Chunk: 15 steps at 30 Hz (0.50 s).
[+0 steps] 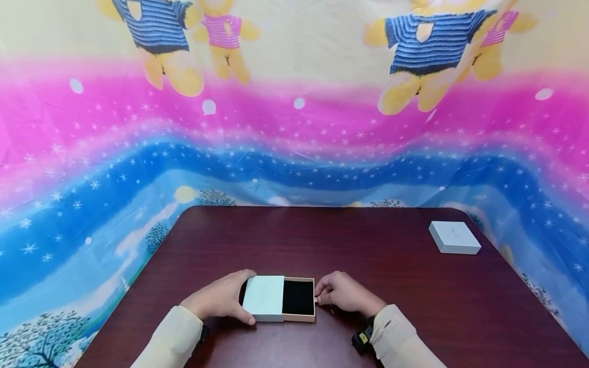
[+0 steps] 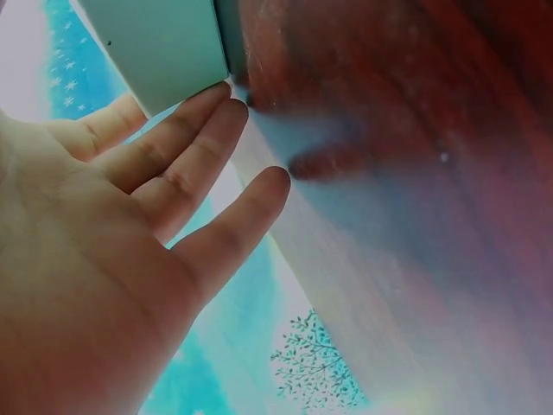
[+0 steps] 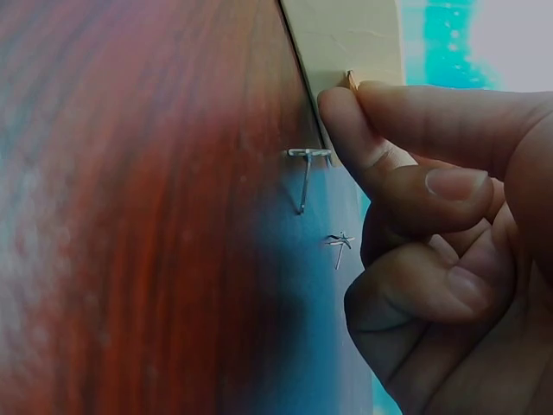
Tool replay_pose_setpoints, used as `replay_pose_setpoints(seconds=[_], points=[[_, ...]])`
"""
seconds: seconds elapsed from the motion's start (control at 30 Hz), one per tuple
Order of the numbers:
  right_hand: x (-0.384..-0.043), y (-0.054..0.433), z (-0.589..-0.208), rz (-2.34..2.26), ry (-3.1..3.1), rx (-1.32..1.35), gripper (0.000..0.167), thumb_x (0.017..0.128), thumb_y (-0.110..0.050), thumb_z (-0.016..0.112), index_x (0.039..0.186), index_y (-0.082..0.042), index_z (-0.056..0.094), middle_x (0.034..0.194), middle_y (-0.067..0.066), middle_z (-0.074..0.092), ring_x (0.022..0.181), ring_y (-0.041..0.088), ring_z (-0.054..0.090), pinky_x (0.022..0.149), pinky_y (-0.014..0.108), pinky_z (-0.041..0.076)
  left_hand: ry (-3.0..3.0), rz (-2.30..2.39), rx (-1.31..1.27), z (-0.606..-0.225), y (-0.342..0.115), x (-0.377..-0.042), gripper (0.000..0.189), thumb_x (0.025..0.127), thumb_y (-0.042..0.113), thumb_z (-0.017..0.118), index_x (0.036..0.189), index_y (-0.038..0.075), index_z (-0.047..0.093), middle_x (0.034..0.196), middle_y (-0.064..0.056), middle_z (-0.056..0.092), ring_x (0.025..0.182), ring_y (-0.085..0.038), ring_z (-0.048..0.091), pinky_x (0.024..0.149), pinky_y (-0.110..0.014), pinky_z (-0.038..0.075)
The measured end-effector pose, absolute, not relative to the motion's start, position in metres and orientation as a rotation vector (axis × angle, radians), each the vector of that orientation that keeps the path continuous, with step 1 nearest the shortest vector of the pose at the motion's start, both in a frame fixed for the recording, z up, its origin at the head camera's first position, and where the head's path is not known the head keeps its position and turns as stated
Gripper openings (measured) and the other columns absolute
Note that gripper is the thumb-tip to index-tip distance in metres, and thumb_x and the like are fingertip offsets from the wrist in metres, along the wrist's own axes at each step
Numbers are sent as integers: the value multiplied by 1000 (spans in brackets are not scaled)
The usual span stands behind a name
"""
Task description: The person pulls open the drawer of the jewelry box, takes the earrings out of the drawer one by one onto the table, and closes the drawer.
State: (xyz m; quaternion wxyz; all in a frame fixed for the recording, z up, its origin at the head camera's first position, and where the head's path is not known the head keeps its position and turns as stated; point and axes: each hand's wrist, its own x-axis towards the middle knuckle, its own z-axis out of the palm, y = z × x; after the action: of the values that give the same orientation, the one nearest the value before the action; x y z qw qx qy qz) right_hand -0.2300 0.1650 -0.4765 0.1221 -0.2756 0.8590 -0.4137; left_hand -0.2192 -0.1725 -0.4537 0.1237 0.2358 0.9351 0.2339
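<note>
Tan cardboard drawer half out of white sleeve, well off far edge of dark-red desk
left hand grips sleeve, fingers spread; right hand pinches little tab

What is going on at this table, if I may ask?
A person's left hand grips the white sleeve of a drawer-style box, while the right hand pinches the tab on its tray. The tray stands partly out, showing a black insert. A bar-shaped metal piece and a star-shaped piece sit near the right hand; another white box sits at the table's far right.
</note>
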Motion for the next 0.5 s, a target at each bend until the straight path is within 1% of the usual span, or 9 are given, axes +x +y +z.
replay_pose_setpoints(seconds=[0.23,0.5], points=[[-230,165,-474,-1183,2532,-801,11,83,-3,73,82,-14,71,68,-10,63,60,6,56,59,26,48,2754,662,707,-453,-171,-222,109,55,65,85,139,6,46,120,4,54,102,-12,52,87,-41,45],[-228,163,-474,-1169,2532,-793,11,83,-2,73,82,-13,71,68,-9,64,59,6,56,57,26,47,2784,623,733,-453,-169,-220,110,54,66,85,138,5,48,120,4,55,102,-12,52,87,-41,45]])
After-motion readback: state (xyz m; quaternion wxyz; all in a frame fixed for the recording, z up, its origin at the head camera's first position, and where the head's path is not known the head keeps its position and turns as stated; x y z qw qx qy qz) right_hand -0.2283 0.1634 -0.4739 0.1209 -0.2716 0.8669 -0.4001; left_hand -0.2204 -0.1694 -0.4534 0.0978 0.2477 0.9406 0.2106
